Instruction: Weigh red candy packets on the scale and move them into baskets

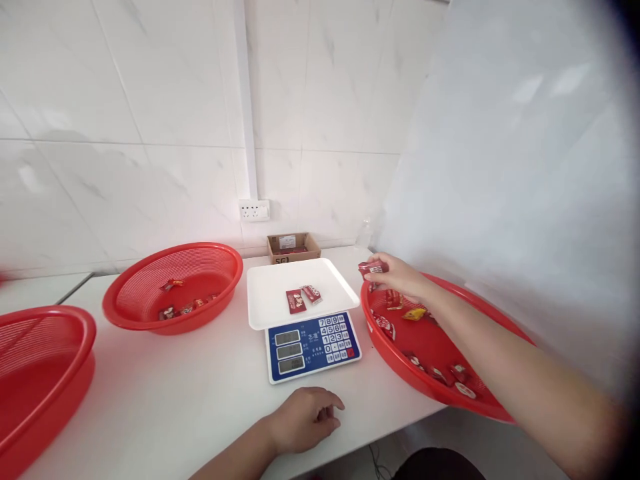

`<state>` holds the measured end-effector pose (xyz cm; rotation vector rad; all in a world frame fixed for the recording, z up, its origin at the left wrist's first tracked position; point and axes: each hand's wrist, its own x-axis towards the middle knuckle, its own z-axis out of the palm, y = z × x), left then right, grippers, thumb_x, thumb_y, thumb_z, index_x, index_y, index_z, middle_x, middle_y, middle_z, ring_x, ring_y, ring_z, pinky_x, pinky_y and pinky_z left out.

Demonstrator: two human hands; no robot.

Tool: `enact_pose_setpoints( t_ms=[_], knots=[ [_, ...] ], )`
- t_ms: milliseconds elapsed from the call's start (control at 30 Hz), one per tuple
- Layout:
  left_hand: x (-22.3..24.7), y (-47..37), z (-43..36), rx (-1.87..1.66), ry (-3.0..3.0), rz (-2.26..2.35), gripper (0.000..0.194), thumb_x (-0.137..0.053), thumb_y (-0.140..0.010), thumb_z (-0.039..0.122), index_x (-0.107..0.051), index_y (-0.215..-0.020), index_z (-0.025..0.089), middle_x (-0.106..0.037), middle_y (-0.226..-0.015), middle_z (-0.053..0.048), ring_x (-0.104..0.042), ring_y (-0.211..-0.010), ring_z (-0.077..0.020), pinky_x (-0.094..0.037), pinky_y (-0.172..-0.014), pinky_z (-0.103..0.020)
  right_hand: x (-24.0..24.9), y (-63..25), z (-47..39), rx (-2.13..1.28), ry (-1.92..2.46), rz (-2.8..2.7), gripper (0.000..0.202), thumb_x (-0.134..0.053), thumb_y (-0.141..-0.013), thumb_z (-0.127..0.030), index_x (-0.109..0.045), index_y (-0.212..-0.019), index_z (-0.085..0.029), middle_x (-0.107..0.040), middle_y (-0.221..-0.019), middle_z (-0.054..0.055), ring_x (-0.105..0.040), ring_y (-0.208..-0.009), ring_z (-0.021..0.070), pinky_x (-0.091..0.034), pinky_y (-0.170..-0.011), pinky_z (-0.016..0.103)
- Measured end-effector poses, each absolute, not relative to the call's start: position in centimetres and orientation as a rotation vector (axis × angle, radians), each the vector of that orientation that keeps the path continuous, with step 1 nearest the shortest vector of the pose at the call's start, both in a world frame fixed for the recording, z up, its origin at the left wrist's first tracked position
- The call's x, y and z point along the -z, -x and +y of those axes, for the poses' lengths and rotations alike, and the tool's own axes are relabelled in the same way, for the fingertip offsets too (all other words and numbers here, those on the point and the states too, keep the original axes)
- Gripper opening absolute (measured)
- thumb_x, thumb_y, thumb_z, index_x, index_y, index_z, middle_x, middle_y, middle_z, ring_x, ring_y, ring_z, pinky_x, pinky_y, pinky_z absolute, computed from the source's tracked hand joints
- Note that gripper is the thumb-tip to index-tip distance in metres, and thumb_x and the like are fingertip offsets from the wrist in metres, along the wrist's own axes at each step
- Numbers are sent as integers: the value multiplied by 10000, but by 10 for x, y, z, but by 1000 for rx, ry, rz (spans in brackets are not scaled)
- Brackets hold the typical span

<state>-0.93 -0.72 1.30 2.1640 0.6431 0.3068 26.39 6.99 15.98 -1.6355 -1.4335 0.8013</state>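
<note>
My right hand (400,275) is closed on a small red packet (371,268), held above the near-left rim of the right red basket (400,370). Several small wrapped packets in red and yellow lie inside that basket. My left hand (309,419) rests on the table in front of the scale, fingers loosely bent, thumb and forefinger apart, with nothing in it. On the scale's white tray (270,293) lie a dark red packet (296,302) and a red-and-white packet (312,294). The blue keypad panel (314,345) faces me; its display digits are too faint to read.
Behind the scale stands an open cardboard box (294,248) with red items inside. A red basket (173,252) with several packets is at the left, and another red basket (50,313) is cut off at the left edge. A wall socket (254,211) sits above the table (165,393).
</note>
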Motion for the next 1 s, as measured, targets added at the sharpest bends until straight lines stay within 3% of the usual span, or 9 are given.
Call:
enact_pose_setpoints(
  t_ms=[167,467,767,1000],
  knots=[
    [-12,12,-8,-330,-2184,646,269,-517,-800,267,-606,-1048,213,-633,-878,-23,-574,-713,-136,-443,-654,-192,-143,-201,102,-962,1562,-1515,255,-614,-672,-140,-496,-881,-228,-592,-894,7,-594,-688,127,-536,-520,236],
    [-14,18,-4,-304,-2217,634,302,-525,-795,296,-595,-1081,225,-637,-891,-27,-582,-708,-142,-448,-643,-194,-124,-168,134,-746,1577,-1485,279,-574,-727,-274,-492,-993,-248,-592,-971,12,-585,-823,149,-543,-511,222],
    [-16,19,-4,-282,-2270,612,316,-540,-789,287,-598,-1097,240,-641,-900,-27,-585,-712,-152,-451,-652,-211,-130,-155,139,-698,1653,-1587,284,-482,-817,-417,-458,-1013,-213,-615,-876,31,-578,-519,83,-441,-403,164],
    [-20,19,-5,-267,-2268,613,339,-551,-782,269,-594,-1118,241,-653,-900,-25,-596,-741,-163,-454,-688,-222,-128,-151,137,-561,1749,-1766,361,-463,-808,-488,-459,-1040,-211,-635,-883,40,-592,-574,129,-424,-491,222]
  ],
)
